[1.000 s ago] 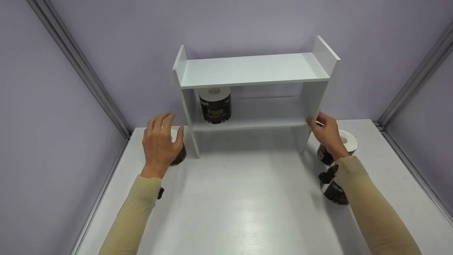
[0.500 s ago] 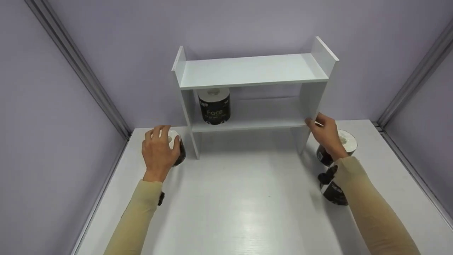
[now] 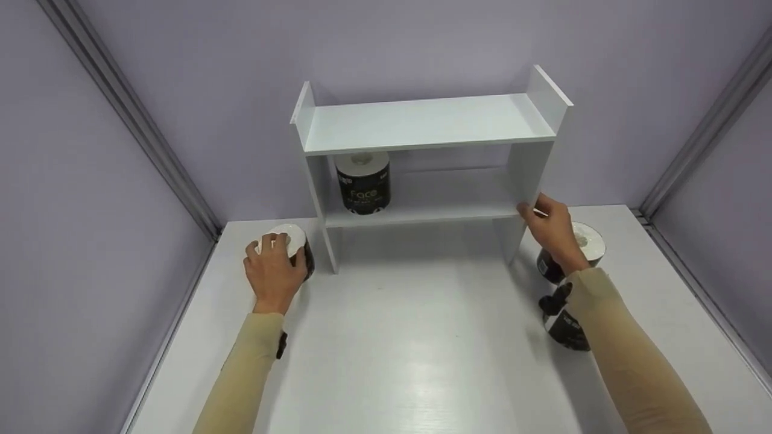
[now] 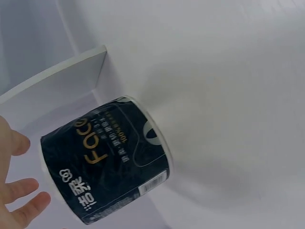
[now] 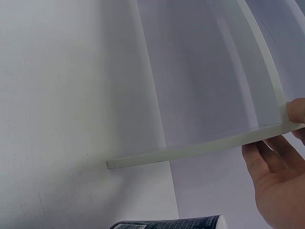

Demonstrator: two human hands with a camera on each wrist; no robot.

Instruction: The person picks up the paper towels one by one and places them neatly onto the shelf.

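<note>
My left hand (image 3: 274, 271) is over a paper roll (image 3: 295, 238) in a black wrapper, which stands on the table left of the shelf. In the left wrist view its spread fingers (image 4: 24, 191) are by the roll's top end, a little apart from the "Face" wrapper (image 4: 105, 157). My right hand (image 3: 550, 226) grips the right side panel (image 5: 205, 149) of the white two-tier shelf (image 3: 422, 214), thumb inside and fingers outside. Another black-wrapped roll (image 3: 363, 187) stands on the shelf's middle board, at the left end.
Right of the shelf, one roll (image 3: 588, 241) stands behind the right wrist. Nearer, another roll (image 3: 567, 328) is partly hidden by the right sleeve. Pale walls with metal corner rails (image 3: 132, 120) enclose the white table (image 3: 416, 337).
My left hand has come down and toward me over the left roll, uncovering more of its white top. The right hand keeps its grip on the panel.
</note>
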